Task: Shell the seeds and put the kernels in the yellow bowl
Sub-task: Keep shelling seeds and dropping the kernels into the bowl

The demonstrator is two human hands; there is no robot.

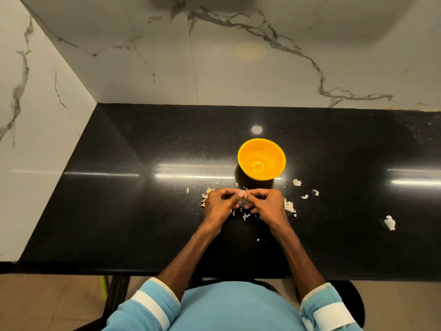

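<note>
The left hand point(218, 204) and right hand point(268, 203) pinch a small pale seed point(242, 193) between curled fingers point(230, 192), near a round yellow plastic bowl point(262, 149) on a glossy black surface point(143, 211) littered with pale shell scraps point(289, 206).

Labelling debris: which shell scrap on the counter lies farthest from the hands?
The large white scrap alone on the counter, far right; the others cluster around the left hand and right hand, near the yellow bowl.
</note>
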